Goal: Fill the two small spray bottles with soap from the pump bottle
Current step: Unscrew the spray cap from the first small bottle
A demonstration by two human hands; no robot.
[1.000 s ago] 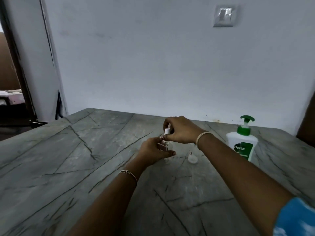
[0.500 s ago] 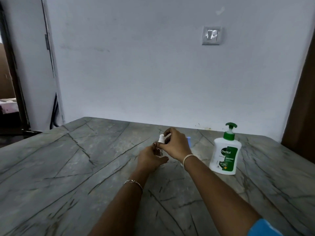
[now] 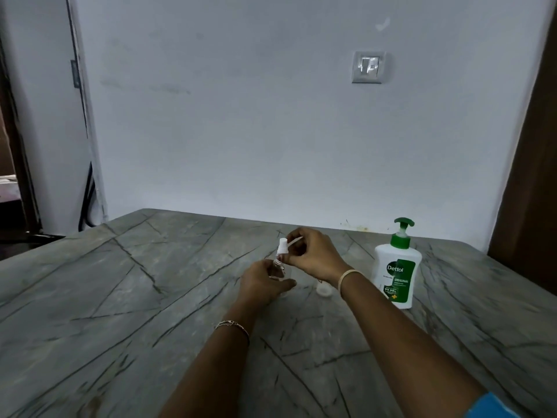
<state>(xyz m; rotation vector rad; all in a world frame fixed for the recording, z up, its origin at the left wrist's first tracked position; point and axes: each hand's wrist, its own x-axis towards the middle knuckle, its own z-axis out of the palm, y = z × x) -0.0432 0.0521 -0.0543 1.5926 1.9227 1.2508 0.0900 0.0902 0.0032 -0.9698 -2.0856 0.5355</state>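
My left hand (image 3: 262, 282) grips a small clear spray bottle (image 3: 277, 269) standing on the marble table (image 3: 120, 297). My right hand (image 3: 313, 255) pinches its white spray top (image 3: 283, 247), which sits just above the bottle's neck with its thin tube showing by my fingers. A second small clear bottle (image 3: 323, 290) stands mostly hidden behind my right wrist. The white pump bottle (image 3: 397, 271) with a green pump and a Dettol label stands upright to the right, apart from both hands.
The grey veined table runs to a white wall (image 3: 271, 131) with a switch plate (image 3: 368, 67). A dark doorway (image 3: 12, 176) lies at the left and a brown panel (image 3: 533, 161) at the right.
The camera has tilted up, so more wall shows. My right hand has lifted the white spray top a little higher above the small bottle; my left hand keeps its hold.
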